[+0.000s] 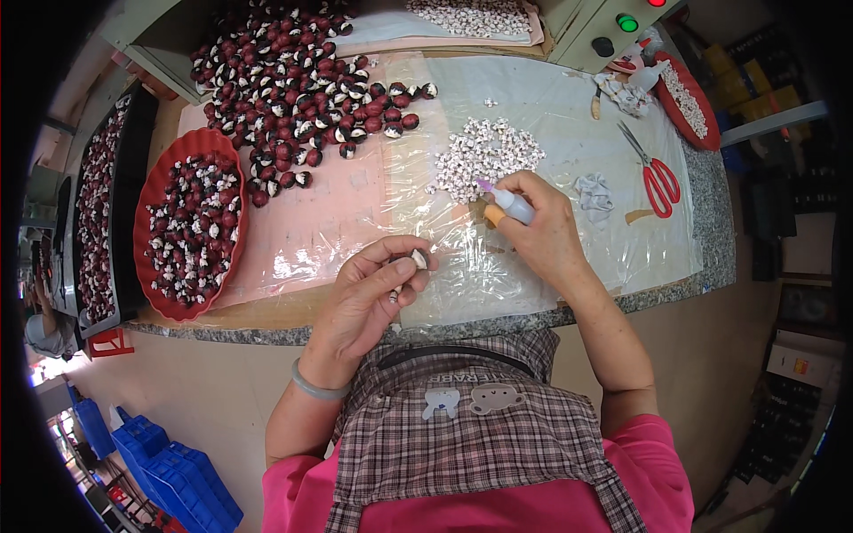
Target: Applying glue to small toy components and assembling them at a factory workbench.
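My left hand [360, 289] is closed near the table's front edge, pinching a small rounded piece [418, 259] whose white part shows at the fingertips. Another small whitish bit [394, 293] peeks out lower between the fingers. In my right hand [546, 222] is a small translucent squeeze bottle [515, 207] with a purple tip, pointing left. An orange band wraps one right finger. The bottle's tip is beside a loose heap of small white pieces [490, 153] with dark marks. Many dark-red, black and white balls [302, 107] lie spread at the far left.
A red scalloped tray [145, 235] of similar balls stands left, by a black tray [114, 306]. Red-handled scissors [659, 185], crumpled white material [593, 195] and a red dish [706, 133] of white pieces lie right. Behind is a machine with lit buttons [604, 35].
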{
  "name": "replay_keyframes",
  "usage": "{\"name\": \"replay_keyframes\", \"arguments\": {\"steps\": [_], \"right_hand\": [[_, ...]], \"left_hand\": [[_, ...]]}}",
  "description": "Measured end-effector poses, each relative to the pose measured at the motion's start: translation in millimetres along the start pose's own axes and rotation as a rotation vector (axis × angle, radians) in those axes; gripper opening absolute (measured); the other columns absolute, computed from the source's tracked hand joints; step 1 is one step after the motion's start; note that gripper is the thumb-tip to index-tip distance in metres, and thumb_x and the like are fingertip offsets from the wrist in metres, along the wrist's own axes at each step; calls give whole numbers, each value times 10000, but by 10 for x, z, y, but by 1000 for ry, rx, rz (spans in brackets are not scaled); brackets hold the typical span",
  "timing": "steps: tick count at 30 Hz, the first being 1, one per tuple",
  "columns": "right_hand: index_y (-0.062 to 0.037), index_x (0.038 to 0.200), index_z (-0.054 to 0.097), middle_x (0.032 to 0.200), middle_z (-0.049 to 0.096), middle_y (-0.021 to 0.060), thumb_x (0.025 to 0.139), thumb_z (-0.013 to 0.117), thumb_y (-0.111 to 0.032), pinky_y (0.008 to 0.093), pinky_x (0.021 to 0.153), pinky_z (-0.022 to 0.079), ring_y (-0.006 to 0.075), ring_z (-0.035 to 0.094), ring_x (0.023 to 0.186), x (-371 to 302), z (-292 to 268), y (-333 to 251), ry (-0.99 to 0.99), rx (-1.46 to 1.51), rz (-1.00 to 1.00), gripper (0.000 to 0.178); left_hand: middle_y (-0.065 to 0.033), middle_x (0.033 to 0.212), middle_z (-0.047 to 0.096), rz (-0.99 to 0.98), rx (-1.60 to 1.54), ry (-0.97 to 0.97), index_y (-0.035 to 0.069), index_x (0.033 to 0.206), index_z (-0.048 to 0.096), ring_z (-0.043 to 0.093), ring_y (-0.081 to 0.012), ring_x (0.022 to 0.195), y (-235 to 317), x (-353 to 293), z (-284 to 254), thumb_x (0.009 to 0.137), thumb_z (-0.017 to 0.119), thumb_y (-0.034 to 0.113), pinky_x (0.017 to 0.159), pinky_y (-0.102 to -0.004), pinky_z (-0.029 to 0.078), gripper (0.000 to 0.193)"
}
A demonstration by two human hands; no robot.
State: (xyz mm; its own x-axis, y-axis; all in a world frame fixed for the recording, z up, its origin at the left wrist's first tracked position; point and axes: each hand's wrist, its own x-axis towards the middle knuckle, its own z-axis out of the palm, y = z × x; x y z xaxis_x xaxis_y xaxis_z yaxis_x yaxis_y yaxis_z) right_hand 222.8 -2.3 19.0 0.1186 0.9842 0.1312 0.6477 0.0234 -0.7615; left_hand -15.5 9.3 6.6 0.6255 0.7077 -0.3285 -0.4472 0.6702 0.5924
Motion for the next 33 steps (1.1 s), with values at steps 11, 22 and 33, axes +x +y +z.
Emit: {"name": "replay_keyframes", "arguments": {"steps": [11,22,33], "right_hand": [[-25,935,641,884,602,125,758,694,-104,399,705,502,326,624,800,115,84,17,-65,-211,-205,201],[-4,879,632,862,620,125,737,726,-191,403,674,516,321,634,760,175,38,-20,-108,-264,-327,253],[-12,867,636,821,624,130,745,712,-141,388,663,521,315,634,740,116,29,-50,-126,-217,-340,193]], "left_hand": [[-89,974,621,2,10,-2,-23,1149,594,527,-87,754,-8,-23,-5,925,578,91,614,-188,407,251],[-102,948,646,14,76,38,-9,1191,591,536,-76,731,15,-65,43,951,546,133,581,-179,391,282],[-100,950,650,22,75,74,-29,1222,575,512,-70,725,17,-66,24,948,546,116,595,-189,391,311]]}}
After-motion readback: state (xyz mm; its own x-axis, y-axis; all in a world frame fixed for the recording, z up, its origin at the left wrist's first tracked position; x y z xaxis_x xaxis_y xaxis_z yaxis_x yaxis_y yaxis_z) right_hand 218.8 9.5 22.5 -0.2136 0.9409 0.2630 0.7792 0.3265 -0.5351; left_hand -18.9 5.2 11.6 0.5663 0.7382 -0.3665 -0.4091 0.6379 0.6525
